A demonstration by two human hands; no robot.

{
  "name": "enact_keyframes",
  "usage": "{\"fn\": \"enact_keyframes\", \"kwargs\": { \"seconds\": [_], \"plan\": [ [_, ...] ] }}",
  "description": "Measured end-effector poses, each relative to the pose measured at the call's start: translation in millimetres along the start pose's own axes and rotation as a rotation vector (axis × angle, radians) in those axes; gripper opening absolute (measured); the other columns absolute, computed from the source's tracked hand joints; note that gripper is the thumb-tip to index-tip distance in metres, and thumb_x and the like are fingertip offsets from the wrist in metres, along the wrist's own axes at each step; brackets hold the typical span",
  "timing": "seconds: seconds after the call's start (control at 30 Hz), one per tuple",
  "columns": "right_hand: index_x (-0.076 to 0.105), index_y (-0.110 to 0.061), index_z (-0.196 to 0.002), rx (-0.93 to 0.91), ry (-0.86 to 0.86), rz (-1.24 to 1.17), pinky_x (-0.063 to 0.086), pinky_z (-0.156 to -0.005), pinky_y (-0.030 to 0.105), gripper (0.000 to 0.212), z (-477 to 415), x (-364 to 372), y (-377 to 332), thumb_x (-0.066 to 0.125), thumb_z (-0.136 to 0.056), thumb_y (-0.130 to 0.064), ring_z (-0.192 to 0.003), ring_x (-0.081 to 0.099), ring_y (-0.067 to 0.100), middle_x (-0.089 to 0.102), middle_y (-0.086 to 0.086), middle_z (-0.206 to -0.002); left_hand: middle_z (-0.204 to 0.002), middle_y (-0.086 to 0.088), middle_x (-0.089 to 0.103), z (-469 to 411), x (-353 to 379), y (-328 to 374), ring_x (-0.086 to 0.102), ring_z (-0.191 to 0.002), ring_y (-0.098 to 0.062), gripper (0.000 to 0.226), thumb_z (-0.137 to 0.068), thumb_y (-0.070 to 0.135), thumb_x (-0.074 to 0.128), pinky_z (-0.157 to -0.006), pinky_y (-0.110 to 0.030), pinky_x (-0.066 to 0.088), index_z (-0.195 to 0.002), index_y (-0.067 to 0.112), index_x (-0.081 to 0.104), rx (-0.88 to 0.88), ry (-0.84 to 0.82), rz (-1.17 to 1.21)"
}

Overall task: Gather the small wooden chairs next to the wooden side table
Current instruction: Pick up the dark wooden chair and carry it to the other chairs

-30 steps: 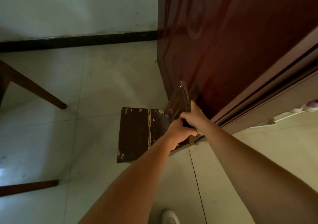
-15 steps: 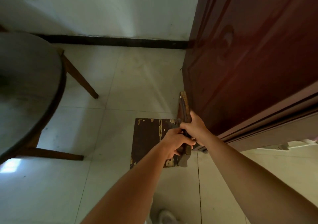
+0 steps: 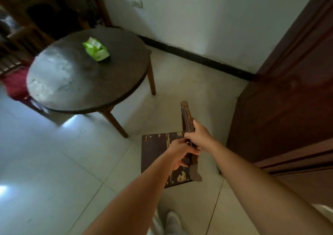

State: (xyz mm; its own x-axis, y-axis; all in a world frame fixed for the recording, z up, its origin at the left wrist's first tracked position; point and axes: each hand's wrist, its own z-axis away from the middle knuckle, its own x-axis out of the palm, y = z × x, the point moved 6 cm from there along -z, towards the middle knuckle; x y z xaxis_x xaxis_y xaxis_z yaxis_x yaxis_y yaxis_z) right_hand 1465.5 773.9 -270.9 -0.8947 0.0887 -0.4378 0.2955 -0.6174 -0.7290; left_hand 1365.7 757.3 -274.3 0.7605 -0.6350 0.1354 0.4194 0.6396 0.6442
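The small chair [image 3: 162, 155] is held by its back in both hands, left hand [image 3: 180, 153] & right hand [image 3: 198, 137] fingers wrapped tight; the round desk [image 3: 86, 76] is up-left of the fingers, w/ bare floor between

Chair [image 3: 158, 150] of dark wood with flaking finish (bare patches), round wooden table [image 3: 86, 76] glossy, floor tiles [image 3: 45, 162] shiny.

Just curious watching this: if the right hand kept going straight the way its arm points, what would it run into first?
Probably nothing solid soon: the right hand, gripping the small chair, points past the round table's right edge toward the wall. Depth is uncertain.
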Motion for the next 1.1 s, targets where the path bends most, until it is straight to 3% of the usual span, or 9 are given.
{"fn": "enact_keyframes", "kwargs": {
  "seconds": [0.13, 0.3, 0.4, 0.5, 0.63, 0.7, 0.83, 1.03, 1.1],
  "plan": [
    [0.031, -0.018, -0.144, -0.082, -0.109, 0.069, 0.051, -0.091, 0.045, 0.07, 10.2, 47.6, -55.3, 0.061, -0.082, -0.009, -0.11, 0.056, 0.03, 0.054, 0.013, -0.126, -0.096, -0.012, 0.069, 42.5, -51.0, 0.3, 0.066, -0.099, -0.031, 0.037, -0.078, -0.003, 0.065, -0.094, -0.055, 0.048, -0.113, 0.008, 0.062, 0.047, 0.09, 0.13],
    [0.035, -0.021, -0.141, -0.215, -0.223, 0.169, 0.049, -0.08, 0.035, 0.066, 25.3, 122.8, -120.0, 0.061, -0.082, -0.011, -0.112, 0.054, 0.028, 0.053, 0.012, -0.129, -0.106, -0.015, 0.07, 94.6, -123.0, -10.1, 0.066, -0.101, -0.031, 0.037, -0.079, 0.001, 0.065, -0.088, -0.049, 0.052, -0.114, 0.01, 0.061, 0.096, 0.207, 0.241],
    [0.033, -0.022, -0.142, -0.274, -0.302, 0.217, 0.048, -0.081, 0.034, 0.066, 38.0, 180.7, -162.0, 0.061, -0.083, -0.011, -0.118, 0.051, 0.03, 0.05, 0.012, -0.133, -0.105, -0.013, 0.07, 127.4, -176.3, -21.8, 0.067, -0.098, -0.029, 0.036, -0.079, 0.003, 0.065, -0.074, -0.04, 0.053, -0.114, 0.011, 0.06, 0.141, 0.268, 0.322],
    [0.031, -0.023, -0.143, -0.307, -0.382, 0.244, 0.05, -0.081, 0.034, 0.067, 49.2, 229.1, -194.7, 0.06, -0.084, -0.01, -0.118, 0.051, 0.03, 0.049, 0.012, -0.135, -0.108, -0.015, 0.07, 155.0, -219.8, -32.7, 0.067, -0.099, -0.03, 0.036, -0.079, 0.003, 0.065, -0.077, -0.042, 0.053, -0.114, 0.01, 0.06, 0.168, 0.31, 0.378],
    [0.028, -0.024, -0.145, -0.379, -0.486, 0.31, 0.043, -0.057, 0.016, 0.07, 69.9, 305.9, -245.2, 0.059, -0.084, -0.009, -0.088, 0.055, 0.01, 0.052, 0.009, -0.122, -0.108, -0.016, 0.07, 194.2, -291.7, -54.0, 0.068, -0.097, -0.031, 0.036, -0.077, 0.005, 0.067, -0.084, -0.048, 0.053, -0.113, 0.011, 0.06, 0.213, 0.382, 0.463],
    [0.029, -0.024, -0.144, -0.415, -0.52, 0.345, 0.041, -0.053, 0.016, 0.069, 80.7, 346.7, -270.9, 0.06, -0.083, -0.009, -0.084, 0.054, 0.009, 0.053, 0.006, -0.116, -0.106, -0.015, 0.071, 212.3, -331.6, -66.1, 0.069, -0.097, -0.03, 0.037, -0.076, 0.005, 0.068, -0.088, -0.051, 0.052, -0.112, 0.012, 0.061, 0.237, 0.411, 0.501],
    [0.04, -0.019, -0.132, -0.452, -0.565, 0.401, 0.049, -0.058, 0.023, 0.055, 95.7, 418.4, -315.7, 0.061, -0.082, -0.01, -0.079, 0.057, 0.014, 0.055, 0.003, -0.095, -0.104, -0.012, 0.073, 245.2, -401.2, -84.3, 0.07, -0.095, -0.028, 0.038, -0.074, 0.007, 0.07, -0.091, -0.052, 0.05, -0.111, 0.013, 0.061, 0.265, 0.467, 0.54],
    [0.036, -0.02, -0.14, -0.527, -0.644, 0.409, 0.053, -0.079, 0.035, 0.064, 110.5, 517.4, -385.9, 0.06, -0.082, -0.007, -0.098, 0.057, 0.027, 0.056, 0.012, -0.111, -0.098, -0.011, 0.074, 284.5, -505.8, -99.1, 0.071, -0.089, -0.027, 0.036, -0.074, 0.008, 0.069, -0.078, -0.044, 0.053, -0.109, 0.013, 0.062, 0.289, 0.579, 0.64],
    [0.039, -0.019, -0.137, -0.558, -0.676, 0.423, 0.053, -0.084, 0.038, 0.06, 109.9, 548.8, -408.4, 0.059, -0.082, -0.006, -0.102, 0.058, 0.03, 0.057, 0.015, -0.112, -0.099, -0.013, 0.074, 292.9, -538.9, -99.1, 0.07, -0.091, -0.028, 0.038, -0.074, 0.008, 0.069, -0.083, -0.046, 0.052, -0.111, 0.012, 0.061, 0.302, 0.622, 0.684]
  ]
}}
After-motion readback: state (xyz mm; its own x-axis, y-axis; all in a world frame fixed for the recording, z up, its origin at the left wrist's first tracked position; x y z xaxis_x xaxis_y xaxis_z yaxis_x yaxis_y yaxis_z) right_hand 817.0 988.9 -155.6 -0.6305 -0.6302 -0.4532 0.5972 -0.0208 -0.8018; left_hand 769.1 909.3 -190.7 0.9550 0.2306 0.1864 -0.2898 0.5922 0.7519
